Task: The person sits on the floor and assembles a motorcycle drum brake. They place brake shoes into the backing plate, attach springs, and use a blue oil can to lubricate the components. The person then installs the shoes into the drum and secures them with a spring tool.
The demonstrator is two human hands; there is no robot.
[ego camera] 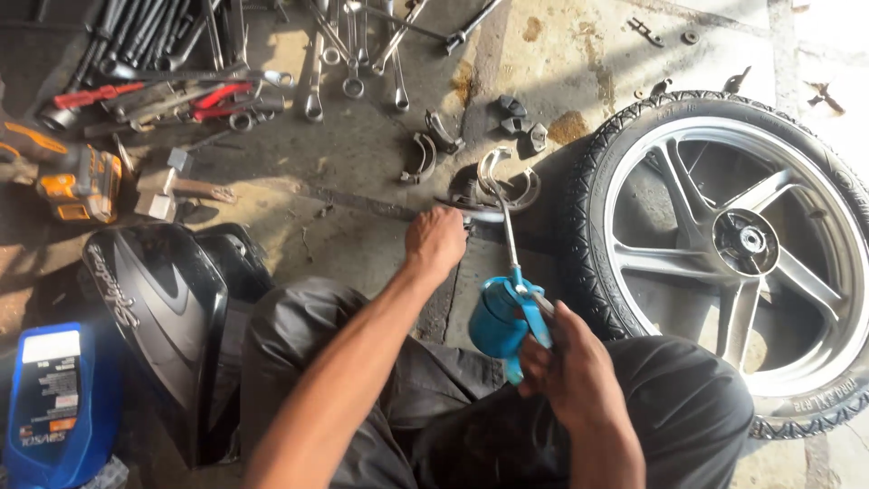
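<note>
My right hand (568, 362) grips a blue oil can (498, 317) by its handle and lever. Its long thin metal spout (505, 226) reaches up to a round brake plate with curved metal shoes (496, 186) on the concrete floor. My left hand (434, 240) is closed on the near edge of that brake plate, fingers curled under. My knees in dark trousers fill the bottom of the view.
A motorcycle wheel with tyre and silver alloy spokes (733, 244) lies at right. Loose brake shoes (424, 156), spanners (353, 45), pliers (208, 100), a hammer (176, 181) and an orange power tool (77, 181) lie on the floor. A black body panel (163, 317) and blue oil bottle (54, 398) sit at left.
</note>
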